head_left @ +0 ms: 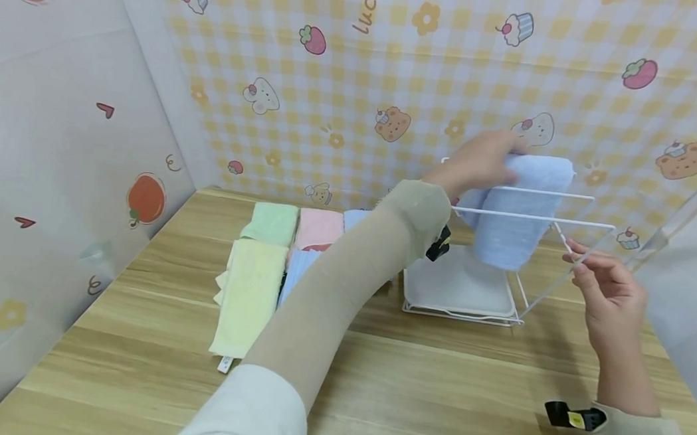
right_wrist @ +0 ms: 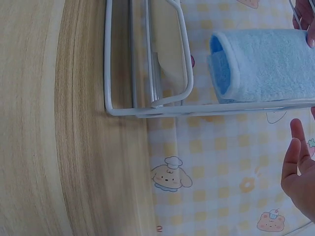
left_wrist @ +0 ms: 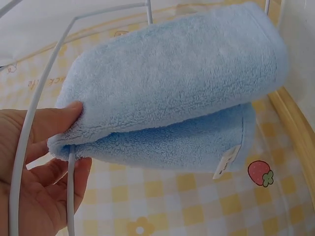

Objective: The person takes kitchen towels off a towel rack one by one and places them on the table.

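Observation:
A light blue towel [head_left: 519, 214] is draped over a bar of the white wire rack [head_left: 540, 219], its two sides hanging down. My left hand [head_left: 486, 161] pinches the towel by one edge; in the left wrist view the thumb lies on the towel [left_wrist: 167, 73] and the fingers are beneath, beside a bar. A small white label hangs from its lower layer. My right hand [head_left: 616, 300] pinches a slanted rod on the rack's right side between thumb and fingers. In the right wrist view the right hand [right_wrist: 302, 172] is partly cut off.
A white tray [head_left: 458, 284] sits in the rack's base. Folded green [head_left: 273, 223], pink [head_left: 320, 228] and yellow towels [head_left: 251, 291] lie at the left, with blue cloth [head_left: 300, 268] partly behind my left arm. A patterned curtain [head_left: 345, 77] stands behind the wooden table [head_left: 409, 394].

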A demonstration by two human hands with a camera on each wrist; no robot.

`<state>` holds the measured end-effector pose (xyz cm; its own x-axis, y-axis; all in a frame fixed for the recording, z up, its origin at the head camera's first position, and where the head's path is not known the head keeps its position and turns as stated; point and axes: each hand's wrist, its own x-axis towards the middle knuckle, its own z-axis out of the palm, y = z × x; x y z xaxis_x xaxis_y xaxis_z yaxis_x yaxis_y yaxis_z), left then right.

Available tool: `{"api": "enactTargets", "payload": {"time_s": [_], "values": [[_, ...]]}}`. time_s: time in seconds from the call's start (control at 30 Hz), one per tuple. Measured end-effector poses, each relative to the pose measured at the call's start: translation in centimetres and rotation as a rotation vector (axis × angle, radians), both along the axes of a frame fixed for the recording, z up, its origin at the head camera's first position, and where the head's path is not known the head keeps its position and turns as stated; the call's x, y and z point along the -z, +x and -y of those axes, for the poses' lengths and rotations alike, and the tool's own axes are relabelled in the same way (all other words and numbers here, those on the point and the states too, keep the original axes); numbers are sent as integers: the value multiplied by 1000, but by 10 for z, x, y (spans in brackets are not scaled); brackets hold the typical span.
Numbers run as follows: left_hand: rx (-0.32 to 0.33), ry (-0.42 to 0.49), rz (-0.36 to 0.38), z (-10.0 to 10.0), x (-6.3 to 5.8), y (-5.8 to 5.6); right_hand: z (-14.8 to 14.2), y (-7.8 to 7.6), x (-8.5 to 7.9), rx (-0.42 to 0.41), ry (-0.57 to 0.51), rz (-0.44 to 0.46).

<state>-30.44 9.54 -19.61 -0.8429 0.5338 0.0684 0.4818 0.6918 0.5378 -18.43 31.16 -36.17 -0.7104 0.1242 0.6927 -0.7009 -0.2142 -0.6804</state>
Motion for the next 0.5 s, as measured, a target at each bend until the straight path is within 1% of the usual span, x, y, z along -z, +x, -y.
{"api": "enactTargets", "payload": {"time_s": [0.07,0.17,0.3,0.33,0.5], "values": [[-11,-10,-36,1,1,0,1,1,0,0,-4,0],[-41,3,-60,2,2,-1,1,1,1,2,-12,1],[-80,52,-45,2,2,-2,2,1,0,11,-7,8],[-81,49,-58,3,2,-2,2,1,0,15,-3,11],[-92,50,-68,3,2,-3,3,3,0,22,6,19]]}}
